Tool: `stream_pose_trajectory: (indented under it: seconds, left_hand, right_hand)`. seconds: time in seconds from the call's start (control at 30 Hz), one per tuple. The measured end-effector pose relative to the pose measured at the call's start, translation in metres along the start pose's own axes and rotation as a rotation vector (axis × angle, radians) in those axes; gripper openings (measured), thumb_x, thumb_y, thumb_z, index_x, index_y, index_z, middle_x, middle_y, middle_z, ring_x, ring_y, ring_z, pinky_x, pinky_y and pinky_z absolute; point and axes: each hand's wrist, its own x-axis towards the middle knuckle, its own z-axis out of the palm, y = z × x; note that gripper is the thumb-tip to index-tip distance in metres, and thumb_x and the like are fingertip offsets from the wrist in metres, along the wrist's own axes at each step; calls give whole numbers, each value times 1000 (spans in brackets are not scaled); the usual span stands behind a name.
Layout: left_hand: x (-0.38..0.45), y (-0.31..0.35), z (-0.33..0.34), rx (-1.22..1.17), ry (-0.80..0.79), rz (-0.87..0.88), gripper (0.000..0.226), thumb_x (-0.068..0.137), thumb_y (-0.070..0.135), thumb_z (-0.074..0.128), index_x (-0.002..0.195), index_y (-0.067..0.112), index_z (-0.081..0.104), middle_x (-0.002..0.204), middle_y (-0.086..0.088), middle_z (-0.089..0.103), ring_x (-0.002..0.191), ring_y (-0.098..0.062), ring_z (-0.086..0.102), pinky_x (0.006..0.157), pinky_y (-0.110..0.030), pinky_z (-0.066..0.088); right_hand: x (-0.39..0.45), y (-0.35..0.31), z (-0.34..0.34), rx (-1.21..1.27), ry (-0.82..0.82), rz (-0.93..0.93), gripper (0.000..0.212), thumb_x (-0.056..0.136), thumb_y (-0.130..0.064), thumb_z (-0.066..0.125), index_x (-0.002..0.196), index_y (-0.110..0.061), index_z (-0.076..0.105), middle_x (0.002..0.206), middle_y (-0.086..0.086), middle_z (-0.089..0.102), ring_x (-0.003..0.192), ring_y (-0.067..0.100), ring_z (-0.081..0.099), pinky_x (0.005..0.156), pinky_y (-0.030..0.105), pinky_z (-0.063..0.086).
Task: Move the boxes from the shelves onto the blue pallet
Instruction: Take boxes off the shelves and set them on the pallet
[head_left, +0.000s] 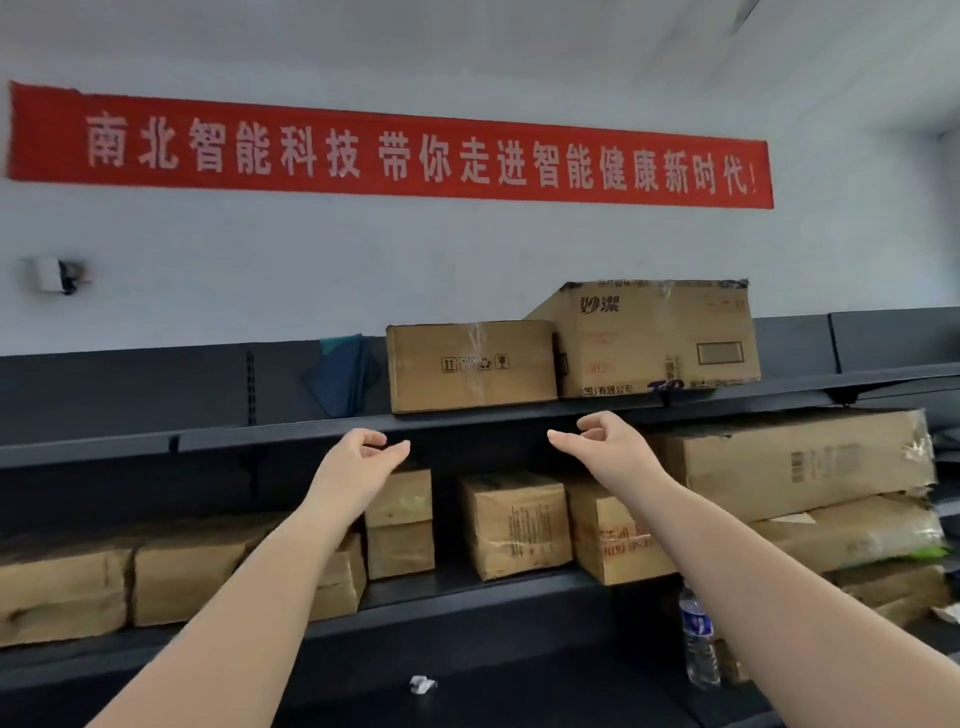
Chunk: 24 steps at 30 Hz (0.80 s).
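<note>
Both hands are raised toward the top shelf (311, 434), each grip apart and holding nothing. Left hand (358, 460): fingers loosely curled, thumb pointing right, just below the shelf's front edge. Right hand (602, 441): fingers loosely curled, thumb pointing left, also at the shelf's front edge. Neither hand touches a box.

On the top shelf, directly above the gap between the hands, sits a small brown box (470, 366) with handling symbols on its front, taped along the top. Touching its right side is a larger box (657, 338) with printed characters, set slightly askew, its top edge worn. Left of the small brown box, against the shelf's back panel, leans a dark blue-green folded item (343, 376); what it is cannot be told.

Below the top shelf, the next shelf carries more boxes: two low ones at left (62, 592) and (197, 577), a stacked pair behind the left forearm (402, 525), a box wrapped in tape at centre (517, 525), one with red print (613, 540) partly behind the right forearm, and a long crumpled box (795, 462) on top of others at right.

Further below, a clear water bottle (698, 636) stands upright beside the right forearm, and a crumpled white scrap (423, 685) lies on the lowest dark surface. Above the top shelf, a red banner (389, 148) with white characters hangs on the wall.
</note>
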Motion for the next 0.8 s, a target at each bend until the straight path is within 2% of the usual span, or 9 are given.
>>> stream_pose_trajectory:
  seconds: [0.1, 0.2, 0.37, 0.53, 0.67, 0.73, 0.8]
  left_hand:
    - [64, -15, 26, -42, 43, 15, 48, 91, 38, 57, 132, 16, 45, 119, -1, 51, 104, -17, 47, 90, -35, 41]
    - [134, -23, 41, -53, 109, 20, 56, 91, 42, 55, 138, 16, 39, 137, -4, 45, 121, -22, 45, 99, -40, 40]
    - [238, -13, 57, -78, 225, 76, 65, 90, 45, 54, 143, 16, 32, 148, -6, 36, 132, -27, 37, 106, -45, 36]
    - [302, 2, 72, -117, 295, 90, 70, 92, 46, 51, 147, 14, 22, 148, -8, 34, 132, -26, 35, 96, -34, 33]
    - [333, 3, 78, -232, 306, -15, 79, 90, 51, 52, 149, 11, 17, 145, -7, 35, 132, -27, 35, 85, -30, 26]
    - [344, 1, 79, -339, 277, -62, 80, 85, 57, 55, 147, 14, 28, 133, 3, 43, 125, -26, 43, 92, -27, 28]
    - [349, -2, 79, -394, 289, -86, 85, 74, 65, 58, 142, 19, 38, 131, 0, 50, 116, -26, 50, 102, -35, 37]
  right_hand:
    - [70, 16, 20, 12, 15, -37, 64, 87, -44, 62, 137, -12, 40, 133, 5, 49, 107, 15, 45, 87, 26, 35]
    - [143, 22, 37, 23, 58, -69, 73, 87, -47, 60, 143, -12, 30, 144, 8, 40, 126, 23, 42, 95, 30, 35]
    - [248, 11, 58, -18, 108, -142, 86, 86, -47, 62, 148, -6, 19, 151, 13, 28, 136, 29, 33, 106, 39, 32]
    - [317, 3, 68, -91, 127, -77, 98, 86, -54, 58, 149, -1, 4, 153, 18, 20, 140, 36, 22, 111, 43, 24]
    - [345, 11, 71, -81, 146, -68, 104, 85, -57, 57, 149, -1, -4, 156, 19, 9, 143, 36, 13, 114, 43, 18]
    - [354, 15, 70, -36, 169, -74, 103, 85, -57, 57, 150, 0, 0, 156, 20, 6, 143, 36, 13, 114, 43, 19]
    - [360, 17, 67, 9, 162, -97, 98, 85, -60, 54, 149, 0, 10, 155, 20, 9, 141, 36, 17, 113, 44, 22]
